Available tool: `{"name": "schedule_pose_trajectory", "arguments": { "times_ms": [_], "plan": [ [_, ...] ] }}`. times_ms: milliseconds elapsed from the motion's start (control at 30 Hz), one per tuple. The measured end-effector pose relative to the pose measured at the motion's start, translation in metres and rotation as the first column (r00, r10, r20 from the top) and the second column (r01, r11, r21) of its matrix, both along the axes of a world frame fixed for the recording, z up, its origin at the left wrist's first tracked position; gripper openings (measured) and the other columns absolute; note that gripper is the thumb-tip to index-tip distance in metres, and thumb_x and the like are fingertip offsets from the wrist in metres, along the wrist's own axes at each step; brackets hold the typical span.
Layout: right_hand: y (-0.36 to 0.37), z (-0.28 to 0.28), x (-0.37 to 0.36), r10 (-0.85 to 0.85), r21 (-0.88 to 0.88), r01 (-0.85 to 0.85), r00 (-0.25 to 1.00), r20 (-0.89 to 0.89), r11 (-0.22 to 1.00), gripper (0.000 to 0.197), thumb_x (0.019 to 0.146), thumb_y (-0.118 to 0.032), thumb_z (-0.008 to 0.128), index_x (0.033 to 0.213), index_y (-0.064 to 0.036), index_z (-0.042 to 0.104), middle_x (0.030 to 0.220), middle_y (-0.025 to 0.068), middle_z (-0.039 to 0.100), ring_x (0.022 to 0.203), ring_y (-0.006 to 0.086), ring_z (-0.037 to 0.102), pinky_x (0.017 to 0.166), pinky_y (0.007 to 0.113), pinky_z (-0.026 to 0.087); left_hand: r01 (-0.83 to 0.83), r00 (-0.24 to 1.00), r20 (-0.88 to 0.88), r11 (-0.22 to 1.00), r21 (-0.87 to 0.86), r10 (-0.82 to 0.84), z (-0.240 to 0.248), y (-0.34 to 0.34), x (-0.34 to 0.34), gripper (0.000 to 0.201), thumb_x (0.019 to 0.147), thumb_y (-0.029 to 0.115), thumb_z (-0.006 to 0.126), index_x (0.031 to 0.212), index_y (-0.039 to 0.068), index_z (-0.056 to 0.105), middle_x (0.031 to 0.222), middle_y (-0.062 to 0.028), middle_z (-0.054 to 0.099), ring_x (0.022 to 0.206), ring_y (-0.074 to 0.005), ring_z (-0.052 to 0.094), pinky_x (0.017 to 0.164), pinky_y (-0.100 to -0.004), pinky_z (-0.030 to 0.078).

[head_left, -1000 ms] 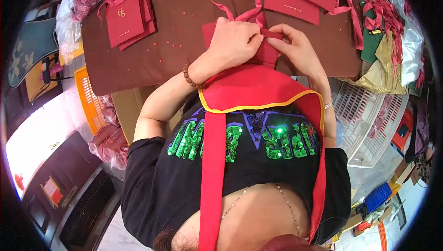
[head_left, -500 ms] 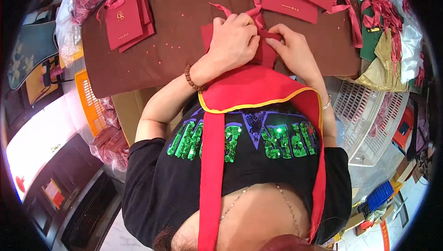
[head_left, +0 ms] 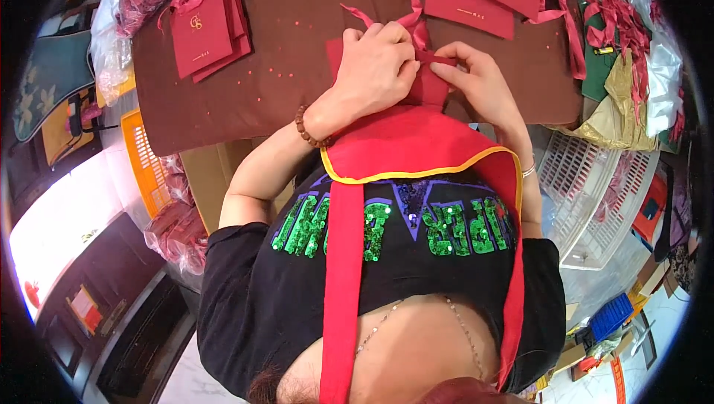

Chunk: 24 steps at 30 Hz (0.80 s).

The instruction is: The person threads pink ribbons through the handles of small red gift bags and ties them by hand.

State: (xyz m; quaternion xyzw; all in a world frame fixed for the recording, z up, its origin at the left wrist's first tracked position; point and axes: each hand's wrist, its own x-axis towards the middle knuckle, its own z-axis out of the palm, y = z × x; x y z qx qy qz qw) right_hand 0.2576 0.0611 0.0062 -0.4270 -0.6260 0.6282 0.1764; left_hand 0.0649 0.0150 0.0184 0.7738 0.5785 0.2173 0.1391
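Observation:
A small dark red paper gift bag (head_left: pixel 429 93) sits between my hands at the table's near edge, partly covered by them. Red ribbon (head_left: pixel 413 14) sticks up from its far side. My left hand (head_left: pixel 375 66) is closed over the bag's left part, its fingers curled and knuckles up; what exactly lies under the fingertips is hidden. Between thumb and fingers of my right hand (head_left: pixel 480 81) is a narrow red strip (head_left: pixel 437 57) at the bag; I cannot tell whether it is ribbon or the bag's edge.
Finished-looking red bags with ribbon handles (head_left: pixel 201 36) lie at the left; more flat red bags (head_left: pixel 476 6) lie right of centre. Loose ribbons (head_left: pixel 576 17) pile at the far right. An orange crate (head_left: pixel 141 162) and a white crate (head_left: pixel 587 196) flank the brown-covered table (head_left: pixel 193 118).

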Motion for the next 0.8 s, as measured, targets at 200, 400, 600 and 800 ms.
{"name": "schedule_pose_trajectory", "arguments": {
  "times_ms": [200,400,600,800],
  "plan": [
    [0.0,-0.006,0.005,-0.064,-0.177,0.041,0.99,-0.127,0.983,0.016,0.087,-0.01,0.06,0.1,-0.0024,0.059,0.086,-0.0021,0.059,0.073,0.0028,0.052,0.063,0.018,0.043,0.011,0.994,-0.107,0.989,0.147,0.005,0.002,-0.002,0.01,0.009,0.074,0.018,0.063,0.073,0.01,0.06,0.089,-0.0011,0.055,0.084,-0.0205,0.053,0.072,-0.0386,0.034],
    [-0.002,0.006,0.003,-0.032,-0.114,0.026,0.998,-0.049,0.993,0.016,0.086,-0.012,0.062,0.098,-0.0023,0.06,0.085,-0.0026,0.058,0.072,0.0022,0.051,0.061,0.018,0.043,-0.005,0.992,-0.122,0.964,0.267,0.039,-0.002,-0.004,0.021,0.009,0.072,0.017,0.064,0.074,0.011,0.059,0.088,-0.0017,0.054,0.082,-0.0204,0.052,0.071,-0.0383,0.033],
    [-0.003,0.002,0.007,-0.009,-0.048,0.012,0.999,0.05,0.999,0.017,0.085,-0.01,0.061,0.1,-0.0018,0.06,0.085,-0.0024,0.058,0.071,0.002,0.05,0.06,0.018,0.042,0.026,0.998,-0.07,0.962,0.271,-0.008,0.004,-0.001,0.012,0.012,0.07,0.02,0.068,0.074,0.014,0.057,0.082,0.0,0.054,0.077,-0.0194,0.052,0.071,-0.0364,0.033],
    [-0.013,0.004,-0.004,-0.045,0.11,0.042,0.999,0.025,0.993,0.02,0.083,-0.008,0.062,0.101,0.0013,0.06,0.087,0.0015,0.06,0.079,0.007,0.054,0.067,0.021,0.044,0.125,0.991,-0.058,0.983,0.131,-0.119,0.017,0.015,0.0,0.011,0.074,0.024,0.066,0.074,0.015,0.059,0.072,-0.0003,0.058,0.075,-0.0213,0.056,0.07,-0.0389,0.038]
  ]
}}
